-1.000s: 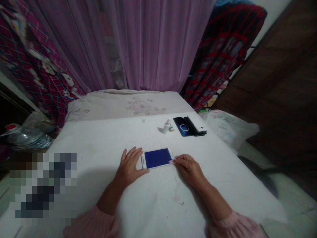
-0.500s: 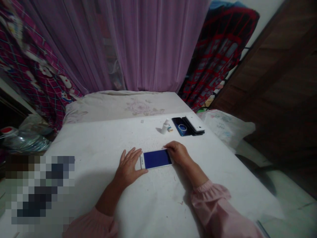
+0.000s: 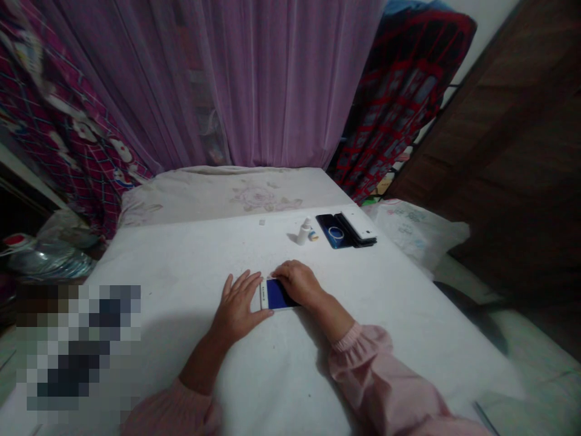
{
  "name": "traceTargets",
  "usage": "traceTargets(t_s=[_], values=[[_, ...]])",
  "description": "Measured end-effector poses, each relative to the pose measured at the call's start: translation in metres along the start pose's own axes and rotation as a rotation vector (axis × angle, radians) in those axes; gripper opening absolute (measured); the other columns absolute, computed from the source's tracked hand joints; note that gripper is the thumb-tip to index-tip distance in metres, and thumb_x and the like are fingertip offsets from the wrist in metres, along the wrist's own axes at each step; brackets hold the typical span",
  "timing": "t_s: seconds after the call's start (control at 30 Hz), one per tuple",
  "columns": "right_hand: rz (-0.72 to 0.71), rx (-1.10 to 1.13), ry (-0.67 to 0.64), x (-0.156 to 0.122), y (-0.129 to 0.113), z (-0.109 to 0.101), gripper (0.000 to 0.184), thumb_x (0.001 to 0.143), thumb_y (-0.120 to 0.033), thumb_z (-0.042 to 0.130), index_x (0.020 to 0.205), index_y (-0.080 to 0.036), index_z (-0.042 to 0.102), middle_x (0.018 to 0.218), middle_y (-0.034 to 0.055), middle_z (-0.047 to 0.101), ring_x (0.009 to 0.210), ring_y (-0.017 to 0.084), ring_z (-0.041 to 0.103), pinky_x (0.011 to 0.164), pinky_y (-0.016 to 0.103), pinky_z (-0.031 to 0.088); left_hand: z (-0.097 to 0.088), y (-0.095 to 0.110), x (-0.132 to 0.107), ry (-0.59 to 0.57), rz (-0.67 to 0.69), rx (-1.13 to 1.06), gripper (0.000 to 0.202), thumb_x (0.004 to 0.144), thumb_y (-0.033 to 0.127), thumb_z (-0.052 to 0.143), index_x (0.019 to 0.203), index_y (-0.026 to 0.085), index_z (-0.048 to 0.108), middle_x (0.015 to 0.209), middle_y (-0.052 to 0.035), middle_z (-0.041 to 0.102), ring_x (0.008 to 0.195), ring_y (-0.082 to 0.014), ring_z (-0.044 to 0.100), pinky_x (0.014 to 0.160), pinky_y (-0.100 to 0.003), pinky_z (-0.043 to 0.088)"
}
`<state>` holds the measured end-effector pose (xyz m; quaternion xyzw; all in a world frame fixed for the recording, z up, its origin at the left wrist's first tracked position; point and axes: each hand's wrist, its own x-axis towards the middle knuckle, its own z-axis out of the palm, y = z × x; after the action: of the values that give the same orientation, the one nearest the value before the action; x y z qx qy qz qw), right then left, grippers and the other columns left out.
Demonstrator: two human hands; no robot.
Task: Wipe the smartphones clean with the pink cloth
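A white phone (image 3: 273,294) with a dark blue screen lies flat on the white table (image 3: 190,260). My left hand (image 3: 236,306) rests flat at the phone's left end, fingers spread, thumb along its near edge. My right hand (image 3: 299,283) lies over the right part of the screen with curled fingers pressing down on it. Only the left third of the screen shows.
At the far right of the table stand a small white bottle (image 3: 303,231), a dark phone with a ring on it (image 3: 336,234) and a white phone (image 3: 361,226) on a dark one. A plastic bag (image 3: 415,233) lies right of the table. Curtains hang behind.
My right hand has slid leftward along the phone, from its right end across the screen, and now covers most of it. My left hand has stayed in place.
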<state>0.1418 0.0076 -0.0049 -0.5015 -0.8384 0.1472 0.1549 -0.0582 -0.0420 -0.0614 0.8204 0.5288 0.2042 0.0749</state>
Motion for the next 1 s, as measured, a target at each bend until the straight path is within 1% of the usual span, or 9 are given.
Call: traceTargets(t_s=[0.2,0.3,0.37,0.43,0.57,0.63,0.8,0.9,1.0], values=[[0.143,0.05,0.098,-0.035,0.065,-0.018,0.024,0.086,-0.012,0.059,0.094,-0.024,0.077,0.093,0.0046,0.075,0.091,0.021,0.066,0.083,0.031,0.048,-0.001,0.001,0.0,-0.001,-0.004,-0.011,0.066,0.081,0.055,0.067,0.137,0.025,0.049,0.143,-0.0093,0.055,0.139,-0.0316,0.041,0.118,-0.059,0.017],[0.195,0.075,0.131,-0.044,0.077,-0.018,0.026,0.084,-0.009,0.058,0.095,-0.023,0.078,0.094,0.0056,0.075,0.092,0.022,0.066,0.083,0.033,0.049,-0.001,0.001,0.0,-0.002,-0.005,-0.01,0.066,0.081,0.054,0.066,0.137,0.025,0.048,0.143,-0.0092,0.055,0.139,-0.0312,0.041,0.118,-0.059,0.017],[0.207,0.048,0.137,-0.041,0.069,-0.014,0.026,0.085,-0.009,0.057,0.094,-0.022,0.077,0.095,0.0066,0.075,0.092,0.023,0.065,0.084,0.033,0.048,-0.001,0.001,0.0,-0.004,-0.006,-0.007,0.065,0.082,0.054,0.066,0.137,0.025,0.048,0.144,-0.0093,0.054,0.139,-0.031,0.041,0.118,-0.058,0.017],[0.196,0.004,0.13,-0.033,0.052,-0.008,0.025,0.086,-0.009,0.057,0.093,-0.022,0.077,0.094,0.0063,0.074,0.092,0.022,0.065,0.085,0.033,0.047,0.0,0.001,0.0,-0.01,-0.007,-0.001,0.065,0.082,0.054,0.066,0.137,0.024,0.048,0.144,-0.0099,0.054,0.14,-0.031,0.04,0.118,-0.058,0.016],[0.08,-0.031,0.078,-0.012,0.012,0.005,0.025,0.09,-0.012,0.055,0.096,-0.022,0.077,0.094,0.0067,0.075,0.091,0.02,0.063,0.085,0.03,0.046,-0.001,0.001,0.001,-0.011,-0.01,0.006,0.066,0.082,0.054,0.065,0.138,0.024,0.047,0.144,-0.0095,0.054,0.14,-0.031,0.04,0.119,-0.058,0.015],[0.041,-0.036,0.083,-0.006,-0.002,0.012,0.025,0.091,-0.013,0.055,0.097,-0.021,0.078,0.094,0.0084,0.074,0.091,0.021,0.062,0.083,0.031,0.047,-0.002,0.002,0.001,-0.024,-0.019,0.002,0.067,0.082,0.054,0.066,0.139,0.026,0.047,0.144,-0.0086,0.054,0.14,-0.0312,0.04,0.118,-0.058,0.015],[-0.093,0.084,0.157,-0.012,-0.013,0.025,0.026,0.091,-0.013,0.054,0.1,-0.021,0.077,0.093,0.0088,0.073,0.088,0.019,0.063,0.078,0.029,0.049,-0.004,0.004,0.002,-0.05,-0.026,-0.006,0.068,0.081,0.055,0.067,0.139,0.025,0.047,0.145,-0.0085,0.053,0.141,-0.0309,0.039,0.118,-0.058,0.016],[-0.166,0.155,0.147,-0.025,-0.015,0.028,0.027,0.089,-0.011,0.054,0.1,-0.022,0.077,0.089,0.0079,0.073,0.083,0.018,0.064,0.074,0.029,0.051,-0.005,0.004,0.002,-0.052,-0.028,-0.006,0.069,0.081,0.056,0.067,0.139,0.025,0.048,0.146,-0.0089,0.052,0.141,-0.031,0.038,0.118,-0.058,0.016],[-0.171,0.174,0.122,-0.04,-0.018,0.025,0.028,0.087,-0.011,0.057,0.1,-0.025,0.077,0.089,0.0064,0.073,0.082,0.019,0.065,0.071,0.029,0.053,-0.006,0.004,0.003,-0.062,-0.034,-0.003,0.069,0.08,0.057,0.067,0.138,0.025,0.049,0.145,-0.009,0.053,0.14,-0.0311,0.039,0.118,-0.058,0.017]])
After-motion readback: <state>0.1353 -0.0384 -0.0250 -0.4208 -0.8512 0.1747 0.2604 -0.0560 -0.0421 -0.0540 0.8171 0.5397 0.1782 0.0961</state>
